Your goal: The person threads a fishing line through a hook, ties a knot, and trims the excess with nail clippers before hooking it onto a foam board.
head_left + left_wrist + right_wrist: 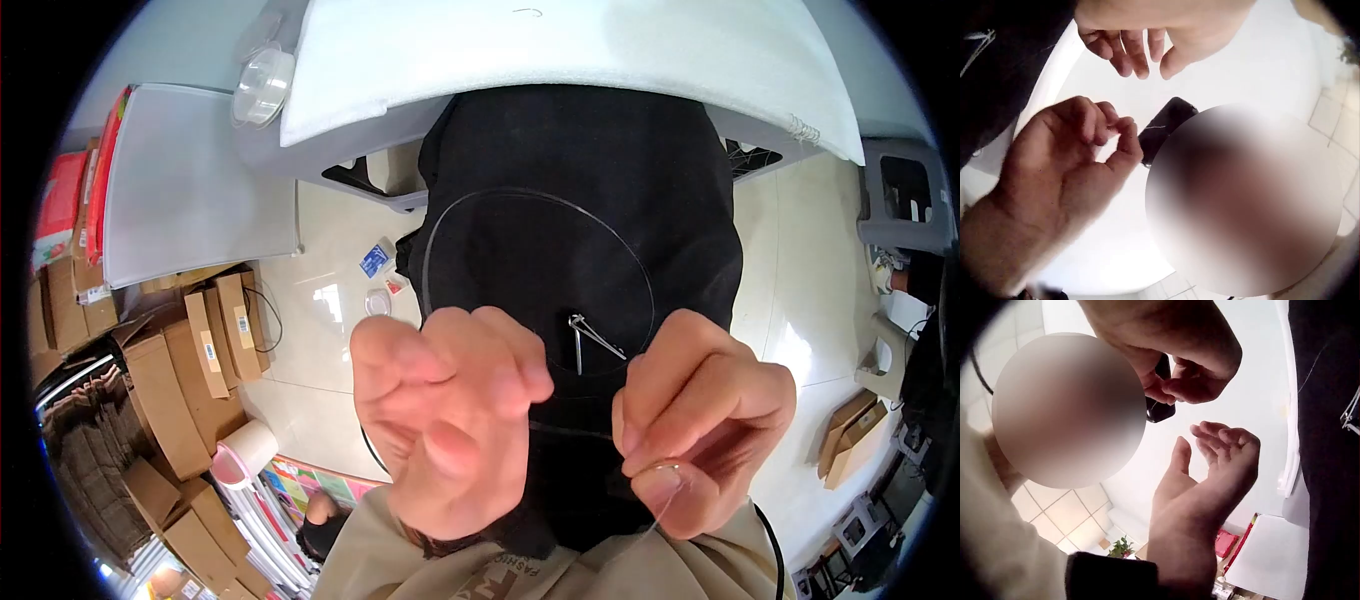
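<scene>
My right hand pinches a fine clear thread between thumb and forefinger, and the strand trails down toward my lap. In the left wrist view that same hand shows its thumb and fingertip meeting in a ring. Beside it, my left hand is palm up with loosely bent fingers and nothing visible in them. The right wrist view shows this left hand with its thumb apart from the fingers. Below the hands, nail clippers lie on a black cloth, within a loop of thin cord.
A white padded table top stands ahead, with a small coil of fine wire at its right edge. Clear plastic tubs sit at its left. Cardboard boxes crowd the left side; a grey stool stands right.
</scene>
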Tool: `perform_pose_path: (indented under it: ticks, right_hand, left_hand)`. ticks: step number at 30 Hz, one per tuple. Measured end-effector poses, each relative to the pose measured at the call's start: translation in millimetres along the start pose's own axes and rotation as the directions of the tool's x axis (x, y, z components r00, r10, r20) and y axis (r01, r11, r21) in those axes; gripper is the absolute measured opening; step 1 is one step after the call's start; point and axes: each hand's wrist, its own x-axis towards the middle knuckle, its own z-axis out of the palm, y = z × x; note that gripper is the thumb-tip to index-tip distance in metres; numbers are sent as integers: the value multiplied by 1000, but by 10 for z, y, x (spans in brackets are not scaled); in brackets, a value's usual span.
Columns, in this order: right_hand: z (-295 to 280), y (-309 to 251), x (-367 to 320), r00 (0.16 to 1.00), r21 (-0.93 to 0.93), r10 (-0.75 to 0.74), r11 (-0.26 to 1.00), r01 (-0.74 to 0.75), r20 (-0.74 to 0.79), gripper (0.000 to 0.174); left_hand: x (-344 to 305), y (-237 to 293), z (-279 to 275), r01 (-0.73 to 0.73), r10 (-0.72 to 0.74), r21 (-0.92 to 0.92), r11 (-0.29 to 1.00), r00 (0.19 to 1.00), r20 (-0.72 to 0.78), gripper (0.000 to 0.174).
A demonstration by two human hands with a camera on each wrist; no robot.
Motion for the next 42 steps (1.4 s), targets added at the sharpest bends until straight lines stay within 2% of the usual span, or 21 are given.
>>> perform_pose_path:
  ticks: [4,7,8,11,12,15,16,20,23,25,29,31,36,42]
  right_hand:
    - [8,-37,3,991,65,112,992,-107,-78,9]
    - [3,-24,13,977,62,171,984,-164,-128,5]
    - [11,1,19,975,49,175,984,-170,-138,4]
    - [19,1,4,960,32,243,970,-241,-141,5]
    - [18,14,1,959,41,250,968,-247,-132,5]
    - [2,28,-2,963,33,251,968,-249,-96,5]
    - [-5,29,-1,965,24,247,969,-246,-84,5]
    - [-4,24,6,956,37,280,960,-278,-88,3]
    - [6,36,-9,950,30,298,954,-297,-90,3]
    - [0,33,-5,955,4,287,958,-288,-69,4]
    - [-13,19,11,945,6,319,948,-320,-67,5]
    - [-15,4,21,938,-26,337,940,-340,-79,5]
    - [-8,15,21,959,-74,277,957,-280,-54,4]
    - [-30,30,2,980,-201,199,959,-201,-28,5]
  left_hand:
    - [-102,-140,-50,66,-57,28,997,966,-251,34]
    - [-210,-176,-12,157,-115,157,975,962,-248,31]
    - [-232,-189,-30,127,-98,167,978,980,-174,27]
    - [-196,-200,34,8,12,252,968,997,-77,20]
    - [-170,-163,21,15,-1,256,967,999,-54,16]
    - [-125,-45,65,83,-112,471,878,993,35,22]
    - [-117,-57,59,58,-97,461,886,993,62,20]
    - [-73,7,-52,-65,-107,668,741,971,213,19]
    - [-16,26,-29,-86,-64,670,737,978,196,20]
    - [-8,5,22,-55,-15,617,785,994,108,20]
    - [-29,22,-23,-58,14,556,829,996,83,22]
    - [-31,7,-24,-81,23,584,807,994,107,22]
    - [-8,7,-17,-157,40,680,716,982,184,23]
    - [43,57,-112,-279,50,671,687,939,339,25]
